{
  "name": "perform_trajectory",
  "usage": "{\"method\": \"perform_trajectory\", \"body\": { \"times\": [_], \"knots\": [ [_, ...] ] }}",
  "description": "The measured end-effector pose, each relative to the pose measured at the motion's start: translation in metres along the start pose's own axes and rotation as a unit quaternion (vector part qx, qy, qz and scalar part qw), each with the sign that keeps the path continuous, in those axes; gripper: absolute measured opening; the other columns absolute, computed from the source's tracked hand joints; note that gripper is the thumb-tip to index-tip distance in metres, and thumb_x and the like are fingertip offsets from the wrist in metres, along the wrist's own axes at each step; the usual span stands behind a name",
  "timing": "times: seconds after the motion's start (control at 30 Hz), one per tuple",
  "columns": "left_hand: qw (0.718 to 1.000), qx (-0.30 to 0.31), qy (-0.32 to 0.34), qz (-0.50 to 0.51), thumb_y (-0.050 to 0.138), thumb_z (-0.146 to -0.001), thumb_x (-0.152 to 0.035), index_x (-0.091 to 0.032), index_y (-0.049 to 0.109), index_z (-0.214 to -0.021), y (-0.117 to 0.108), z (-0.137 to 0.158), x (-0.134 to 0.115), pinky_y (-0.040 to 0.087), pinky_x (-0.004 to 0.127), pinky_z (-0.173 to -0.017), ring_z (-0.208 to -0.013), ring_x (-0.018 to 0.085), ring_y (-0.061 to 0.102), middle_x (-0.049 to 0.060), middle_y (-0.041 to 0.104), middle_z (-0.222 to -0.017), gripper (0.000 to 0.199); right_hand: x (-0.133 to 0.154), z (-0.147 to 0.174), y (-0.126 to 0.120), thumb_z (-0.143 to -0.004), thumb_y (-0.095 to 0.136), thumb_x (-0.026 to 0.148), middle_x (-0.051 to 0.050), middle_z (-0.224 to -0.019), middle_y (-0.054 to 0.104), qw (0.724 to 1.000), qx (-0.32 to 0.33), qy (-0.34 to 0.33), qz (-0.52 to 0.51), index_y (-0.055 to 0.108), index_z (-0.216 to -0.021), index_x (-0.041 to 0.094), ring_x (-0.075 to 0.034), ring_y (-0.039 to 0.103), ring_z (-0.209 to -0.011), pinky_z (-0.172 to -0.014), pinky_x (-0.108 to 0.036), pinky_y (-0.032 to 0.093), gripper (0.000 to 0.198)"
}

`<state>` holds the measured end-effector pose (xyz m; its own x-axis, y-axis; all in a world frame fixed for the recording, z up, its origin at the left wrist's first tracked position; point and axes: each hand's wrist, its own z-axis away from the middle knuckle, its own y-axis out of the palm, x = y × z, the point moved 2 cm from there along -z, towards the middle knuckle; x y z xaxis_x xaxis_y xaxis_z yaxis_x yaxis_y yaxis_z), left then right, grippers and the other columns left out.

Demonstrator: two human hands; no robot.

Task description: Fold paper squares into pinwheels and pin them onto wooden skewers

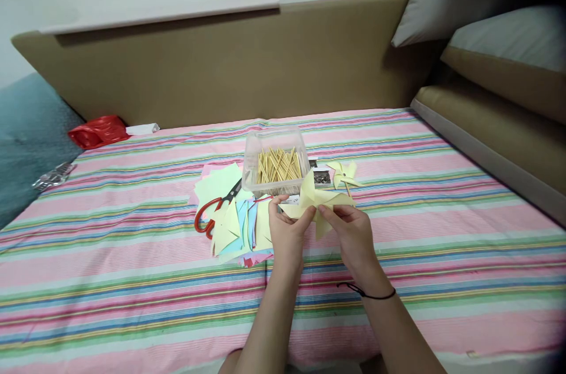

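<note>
A pale yellow paper pinwheel [315, 197] is held up between my two hands, its folded blades spread out. My left hand [286, 231] pinches it from the left, with the thumb near its centre. From the other side, my right hand [352, 233] grips it, thumb also close to the middle. Just behind it stands a clear plastic box [253, 158] holding many thin wooden sticks [277, 165]. Another yellow pinwheel [344, 173], mounted on a stick, lies to the right. To the left are cut paper pieces [241, 226] in yellow, blue and pink.
Red-handled scissors [207, 217] lie on the paper pile at left. A small box of dark metal pins [322, 177] sits beside the stick box. Farther off are a red plastic bag [101, 131] and cushions [504, 61]. A striped cloth [132, 279] covers the surface.
</note>
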<state>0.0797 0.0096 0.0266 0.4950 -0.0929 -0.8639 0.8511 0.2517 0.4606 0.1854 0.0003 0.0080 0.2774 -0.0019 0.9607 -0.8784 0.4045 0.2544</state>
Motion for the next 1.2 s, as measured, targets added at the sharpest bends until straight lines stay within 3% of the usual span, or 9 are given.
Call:
{"method": "perform_trajectory", "body": {
  "times": [0.27,0.4,0.5,0.7,0.9,1.2],
  "knots": [
    [1.0,0.016,-0.008,-0.005,0.083,-0.053,-0.023,-0.021,0.042,-0.102,0.002,0.001,-0.001,0.051,0.024,-0.058,-0.057,0.014,0.064,-0.001,0.068,-0.069,0.064,0.0,-0.002,-0.002,-0.058,0.079,0.036,-0.002,-0.059,0.066,1.0,0.005,-0.001,0.003,0.07,-0.059,0.017,-0.014,0.056,-0.057,-0.052,-0.025,0.045,0.022],
    [0.998,0.022,-0.034,-0.052,0.079,-0.06,-0.038,-0.022,0.051,-0.102,-0.003,0.0,-0.008,0.048,0.023,-0.051,-0.055,0.014,0.062,-0.003,0.062,-0.063,0.053,0.002,-0.006,-0.008,-0.054,0.08,0.041,0.0,-0.055,0.061,1.0,0.0,0.011,0.021,0.066,-0.055,0.017,-0.013,0.052,-0.052,-0.048,-0.025,0.041,0.028],
    [0.995,0.064,-0.053,-0.063,0.072,-0.067,-0.048,-0.02,0.053,-0.102,-0.01,-0.005,-0.013,0.046,0.023,-0.051,-0.056,0.016,0.063,-0.001,0.064,-0.063,0.049,0.004,-0.01,-0.014,-0.053,0.081,0.042,0.0,-0.055,0.06,0.999,0.028,0.032,0.034,0.065,-0.055,0.016,-0.014,0.052,-0.052,-0.048,-0.025,0.041,0.03],
    [0.979,0.165,-0.059,-0.104,0.08,-0.06,-0.03,-0.021,0.043,-0.111,-0.019,-0.011,-0.017,0.047,0.022,-0.055,-0.059,0.015,0.064,0.001,0.069,-0.071,0.064,0.005,-0.014,-0.022,-0.056,0.079,0.04,0.002,-0.049,0.055,0.988,0.111,0.055,0.087,0.064,-0.052,0.016,-0.012,0.047,-0.046,-0.043,-0.023,0.036,0.028],
    [0.975,0.167,-0.059,-0.136,0.082,-0.055,-0.028,-0.022,0.043,-0.11,-0.018,-0.009,-0.013,0.044,0.02,-0.046,-0.051,0.014,0.061,0.0,0.067,-0.063,0.068,0.004,-0.013,-0.019,-0.056,0.078,0.038,0.004,-0.043,0.049,0.981,0.124,-0.013,0.15,0.061,-0.047,0.016,-0.01,0.043,-0.043,-0.039,-0.022,0.032,0.029],
    [0.972,0.169,-0.045,-0.16,0.077,-0.06,-0.022,-0.023,0.041,-0.109,-0.019,-0.01,-0.011,0.043,0.019,-0.045,-0.046,0.012,0.058,-0.003,0.065,-0.061,0.061,0.004,-0.014,-0.019,-0.055,0.077,0.036,0.004,-0.044,0.051,0.977,0.147,0.015,0.152,0.061,-0.047,0.017,-0.011,0.045,-0.045,-0.042,-0.023,0.033,0.026]
  ]
}}
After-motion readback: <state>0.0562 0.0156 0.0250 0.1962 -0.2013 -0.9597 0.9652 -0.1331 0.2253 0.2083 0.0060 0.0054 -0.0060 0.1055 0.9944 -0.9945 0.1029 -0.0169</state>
